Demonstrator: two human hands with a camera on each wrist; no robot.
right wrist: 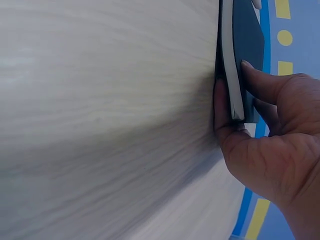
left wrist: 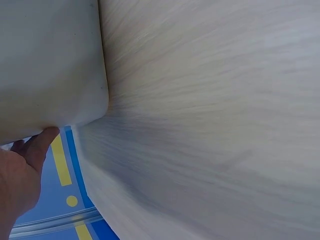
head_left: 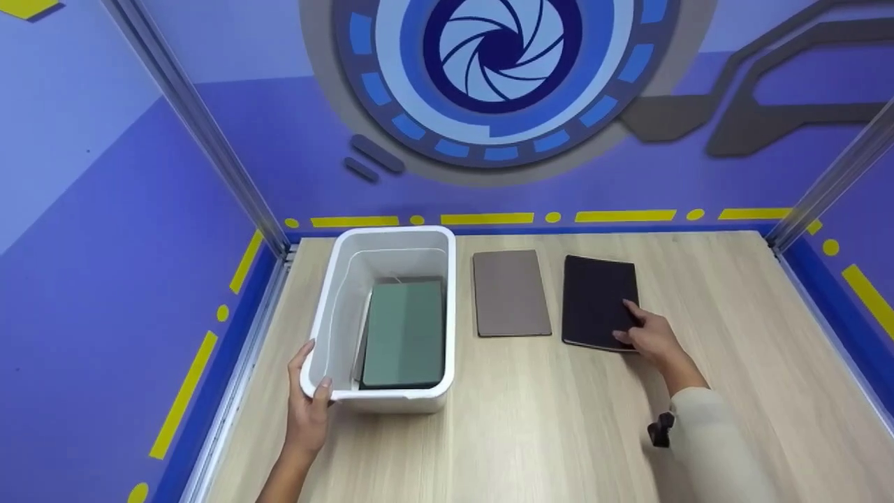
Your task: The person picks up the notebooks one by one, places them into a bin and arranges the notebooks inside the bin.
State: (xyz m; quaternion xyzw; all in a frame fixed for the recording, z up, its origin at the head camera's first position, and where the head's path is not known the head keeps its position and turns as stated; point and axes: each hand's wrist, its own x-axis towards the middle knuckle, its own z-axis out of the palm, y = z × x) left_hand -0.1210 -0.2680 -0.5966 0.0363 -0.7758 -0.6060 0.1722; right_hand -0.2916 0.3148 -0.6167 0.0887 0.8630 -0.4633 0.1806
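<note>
Right hand (head_left: 654, 338) pinches a black notebook (head_left: 597, 300) at its edge, right of the white bin (head_left: 450, 307), whose corner the left hand (head_left: 307, 412) grips; pinching covers and pages together should keep the notebook from splaying.

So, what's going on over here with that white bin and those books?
A person is handling books at a table. Their left hand holds the near left corner of the white bin, which has a green book in it. Their right hand grips a black notebook by its right side. Between that and the bin, a taupe notebook lies on the table, untouched.
</note>
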